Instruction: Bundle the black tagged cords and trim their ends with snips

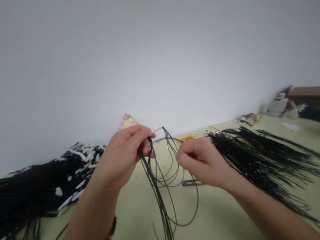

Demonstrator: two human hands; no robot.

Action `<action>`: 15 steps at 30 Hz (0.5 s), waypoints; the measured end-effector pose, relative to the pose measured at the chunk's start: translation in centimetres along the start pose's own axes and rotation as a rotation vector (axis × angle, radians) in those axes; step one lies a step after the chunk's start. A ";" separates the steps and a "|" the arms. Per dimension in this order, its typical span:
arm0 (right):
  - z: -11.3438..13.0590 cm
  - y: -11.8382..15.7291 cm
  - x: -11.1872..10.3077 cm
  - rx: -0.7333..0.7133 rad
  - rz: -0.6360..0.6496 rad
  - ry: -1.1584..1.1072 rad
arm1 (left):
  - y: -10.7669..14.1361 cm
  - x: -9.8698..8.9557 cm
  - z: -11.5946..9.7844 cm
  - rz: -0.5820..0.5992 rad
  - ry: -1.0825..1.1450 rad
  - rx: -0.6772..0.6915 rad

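Observation:
My left hand (pixel 120 153) is closed round a bundle of thin black cords (pixel 161 209) at the middle of the view. The bundle hangs from its fingers toward the bottom edge, with loose loops spreading to the right. A thin pale strip (pixel 157 130) sticks out past the left fingertips, and black strands bend at its end. Just to the right, my right hand (pixel 203 161) is curled in a pinch where strands of the black cord reach its fingertips. The exact grip point is hidden by the fingers.
A large pile of black cords with white ends (pixel 42 186) lies on the left. More black cords (pixel 253 160) fan out on the right. A small metal tool (pixel 192 183), yellow rubber bands (pixel 188 137) and a pink-and-yellow item (pixel 126 121) are near the middle. A brown box (pixel 311 92) stands far right.

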State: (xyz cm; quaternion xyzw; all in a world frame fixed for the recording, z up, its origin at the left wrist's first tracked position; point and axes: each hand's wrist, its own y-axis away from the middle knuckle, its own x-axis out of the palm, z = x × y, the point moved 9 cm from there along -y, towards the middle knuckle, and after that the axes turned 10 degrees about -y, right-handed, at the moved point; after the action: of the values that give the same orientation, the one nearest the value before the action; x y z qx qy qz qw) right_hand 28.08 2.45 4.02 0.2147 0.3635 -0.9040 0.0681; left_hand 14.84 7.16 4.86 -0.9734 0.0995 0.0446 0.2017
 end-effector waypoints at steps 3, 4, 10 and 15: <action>-1.0 -0.2 0.2 0.082 0.016 -0.062 | 0.0 -0.1 0.0 -0.003 -0.021 0.012; -1.0 -0.2 0.3 0.086 0.015 -0.076 | 0.0 -0.1 0.0 -0.003 -0.028 0.015; -0.4 -0.1 0.6 0.040 0.046 -0.086 | 0.0 -0.1 0.3 -0.001 -0.048 0.016; -1.0 -0.3 0.5 0.078 0.049 -0.081 | 0.0 0.0 0.2 0.001 -0.062 0.019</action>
State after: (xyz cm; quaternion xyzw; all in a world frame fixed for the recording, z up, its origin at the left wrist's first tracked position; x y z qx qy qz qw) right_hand 27.85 3.35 3.29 0.1895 0.3193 -0.9235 0.0964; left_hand 14.88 7.27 4.69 -0.9695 0.0942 0.0738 0.2139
